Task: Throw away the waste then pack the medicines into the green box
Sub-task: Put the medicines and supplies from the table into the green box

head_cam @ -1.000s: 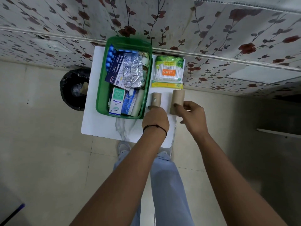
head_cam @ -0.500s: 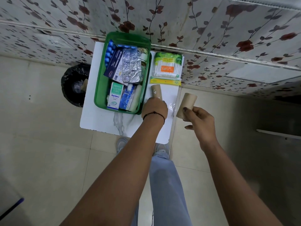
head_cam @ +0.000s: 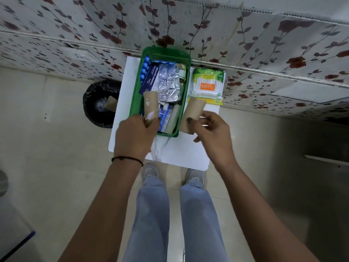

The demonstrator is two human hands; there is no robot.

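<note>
My left hand (head_cam: 135,137) grips a cardboard tube (head_cam: 150,105) and holds it above the left part of the green box (head_cam: 136,99). My right hand (head_cam: 213,136) grips a second cardboard tube (head_cam: 192,114) just right of the box. The box stands on a small white table (head_cam: 181,150) and holds blister packs, medicine cartons and small bottles. A pack of cotton buds (head_cam: 207,84) lies on the table to the right of the box, over a yellow packet (head_cam: 213,101).
A black-lined waste bin (head_cam: 101,103) stands on the floor left of the table, with a cardboard tube inside. A floral-papered wall runs behind the table. My legs and shoes are below the table's near edge.
Both hands have lifted their tubes off the table. The left hand moved left over the box; the right hand swung out to the right, then came back beside the box.
</note>
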